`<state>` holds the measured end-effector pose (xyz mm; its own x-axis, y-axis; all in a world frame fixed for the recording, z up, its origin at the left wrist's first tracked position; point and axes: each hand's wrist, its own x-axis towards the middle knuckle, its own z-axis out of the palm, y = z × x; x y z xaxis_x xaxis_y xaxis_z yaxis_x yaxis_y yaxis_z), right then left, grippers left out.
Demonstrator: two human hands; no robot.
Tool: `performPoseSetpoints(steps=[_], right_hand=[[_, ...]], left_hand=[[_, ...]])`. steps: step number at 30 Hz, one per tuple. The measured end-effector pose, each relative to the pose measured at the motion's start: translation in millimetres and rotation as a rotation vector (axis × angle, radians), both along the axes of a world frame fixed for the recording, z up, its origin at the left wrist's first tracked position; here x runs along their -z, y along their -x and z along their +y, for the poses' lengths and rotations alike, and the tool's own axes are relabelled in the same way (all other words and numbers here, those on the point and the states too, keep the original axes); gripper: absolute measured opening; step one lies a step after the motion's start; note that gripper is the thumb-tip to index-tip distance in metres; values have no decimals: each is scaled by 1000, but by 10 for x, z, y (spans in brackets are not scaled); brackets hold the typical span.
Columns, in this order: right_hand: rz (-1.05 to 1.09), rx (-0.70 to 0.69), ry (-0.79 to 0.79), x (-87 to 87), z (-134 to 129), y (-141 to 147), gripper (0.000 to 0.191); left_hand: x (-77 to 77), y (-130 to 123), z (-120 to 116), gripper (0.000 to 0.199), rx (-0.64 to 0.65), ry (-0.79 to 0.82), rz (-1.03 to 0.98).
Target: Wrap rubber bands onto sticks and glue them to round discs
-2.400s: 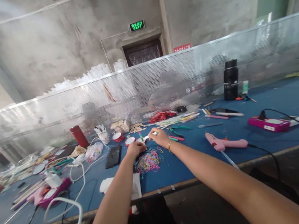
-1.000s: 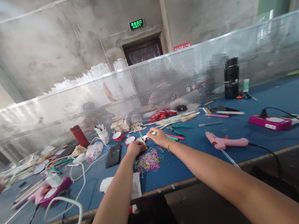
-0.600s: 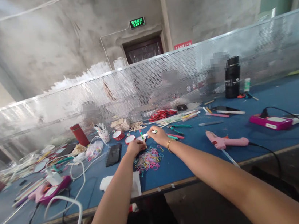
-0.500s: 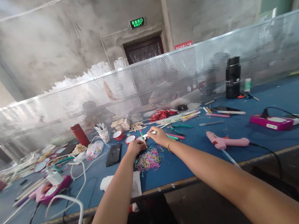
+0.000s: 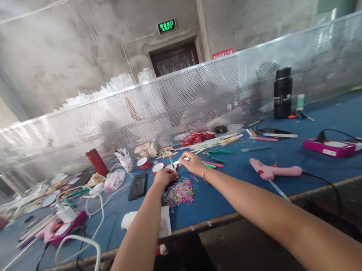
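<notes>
My left hand [image 5: 165, 177] is closed around the lower end of a narrow craft stick [image 5: 171, 160], which stands up from the fingers with red and green bands on it. From the right, my right hand [image 5: 192, 164] pinches a white marker [image 5: 179, 162] with a green end, its other end pointing at the stick. Whether the tip touches the stick is too small to tell. A heap of colourful rubber bands or small loops [image 5: 180, 194] lies just below both hands. Behind the stick sit small round red-rimmed pieces [image 5: 157, 168] with white faces.
A phone [image 5: 137, 186] and white paper [image 5: 164, 222] lie left of the heap. Pliers [image 5: 219, 152] and markers [image 5: 263, 139] are behind my right hand. A pink glue gun [image 5: 274, 172] with a cord rests at right. A red bottle [image 5: 97, 162] and black flask [image 5: 282, 94] stand near the perforated screen [image 5: 244, 82].
Both hands stay almost in place. The marker in my right hand has shifted very slightly beside the stick; the stick remains in my left hand.
</notes>
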<state>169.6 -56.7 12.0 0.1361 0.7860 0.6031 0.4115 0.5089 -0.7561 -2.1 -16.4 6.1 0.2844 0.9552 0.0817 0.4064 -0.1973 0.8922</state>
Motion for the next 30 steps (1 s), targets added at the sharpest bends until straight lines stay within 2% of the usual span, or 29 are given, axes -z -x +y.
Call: performPoseSetpoints(steps=[10, 15, 23, 30], right_hand=[[14, -26, -13, 1, -7, 2, 14], [26, 22, 22, 3, 1, -16, 15], [-4, 9, 2, 15, 9, -6, 14], [-25, -3, -19, -13, -32, 6, 15]], left_hand=[[-29, -7, -43, 25, -17, -18, 34], [-45, -9, -56, 27, -14, -31, 73], [5, 14, 11, 21, 17, -24, 49], [36, 40, 66, 15, -2, -56, 110]])
